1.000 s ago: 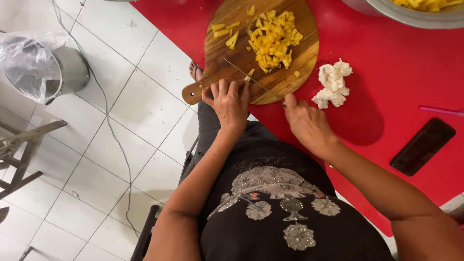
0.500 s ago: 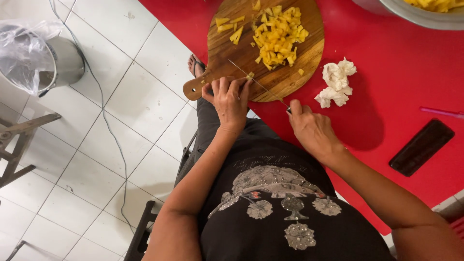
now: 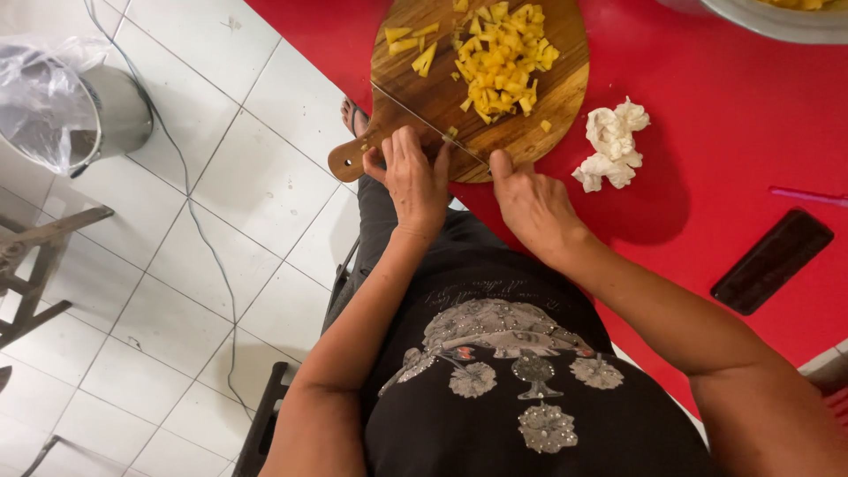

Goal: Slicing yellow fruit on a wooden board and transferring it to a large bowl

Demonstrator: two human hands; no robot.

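Right hand (image 3: 530,199) grips a knife (image 3: 424,113) angled far-left across the board (image 3: 530,141); left hand (image 3: 415,177), fingers flat, rests at its near edge, diced fruit (image 3: 499,57) beyond.

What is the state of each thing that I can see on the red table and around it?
Wooden cutting board: lying flat, carrying food.
Yellow pieces: diced, heaped.
Knife: blade across the board.
Right hand: gripping the knife.
Left hand: fingers resting on the board.
White cloth: crumpled.
Bin: lined with a clear bag.

Black top (image 3: 530,389) — silvery studded print — bare forearms.
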